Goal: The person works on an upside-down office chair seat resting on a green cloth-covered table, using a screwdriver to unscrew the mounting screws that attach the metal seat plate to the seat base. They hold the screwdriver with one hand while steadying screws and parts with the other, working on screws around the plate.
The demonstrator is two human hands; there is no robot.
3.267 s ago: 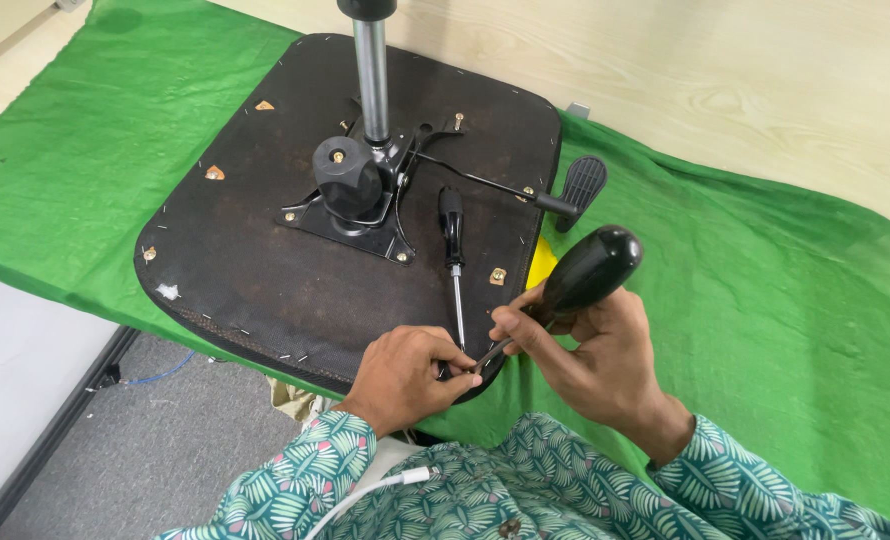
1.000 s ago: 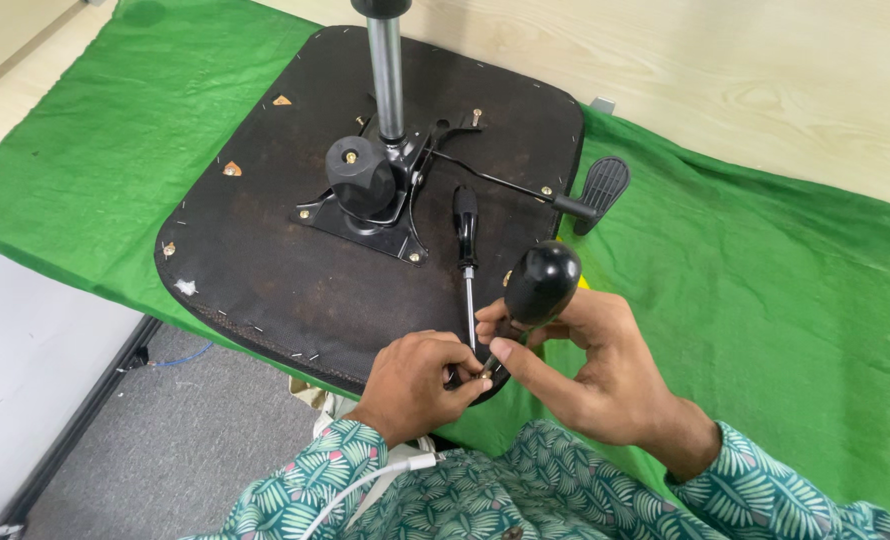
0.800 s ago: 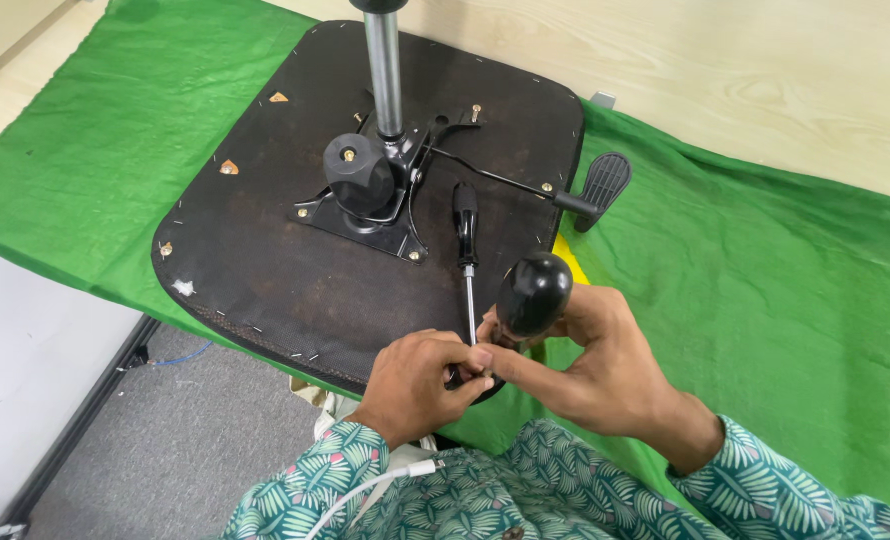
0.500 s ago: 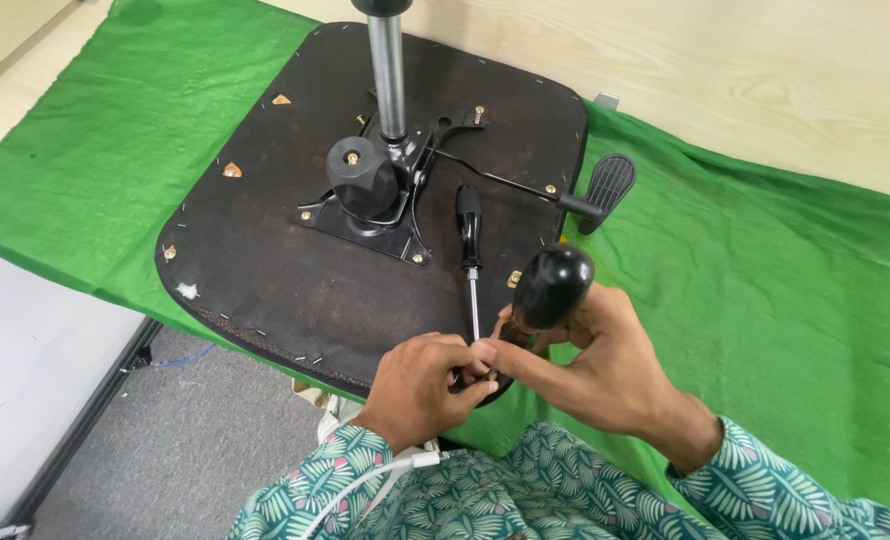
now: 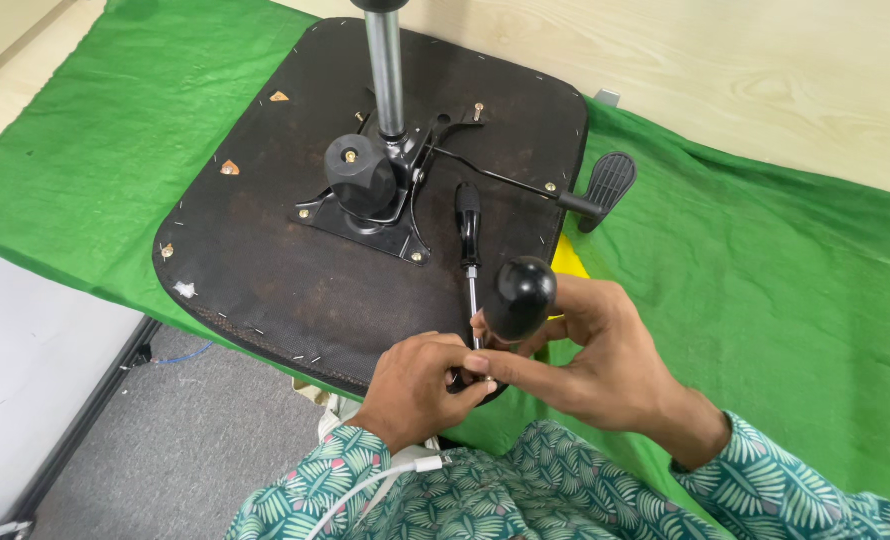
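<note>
Head view: an upturned black seat base lay on a green cloth. At the base's near edge, the right hand gripped a black-handled screwdriver, standing nearly upright. The left hand pinched its tip, apparently seating it on a fastener hidden by the fingers. Turning would likely need steady downward pressure. Beyond, a second screwdriver lay beside the centre mechanism; open cloth lay right of the base.

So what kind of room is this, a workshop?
Probably a workbench used for fixing or assembling furniture. An upturned office chair seat with its metal gas-lift post lies on a green cloth, and a spare screwdriver rests on the seat.
</note>
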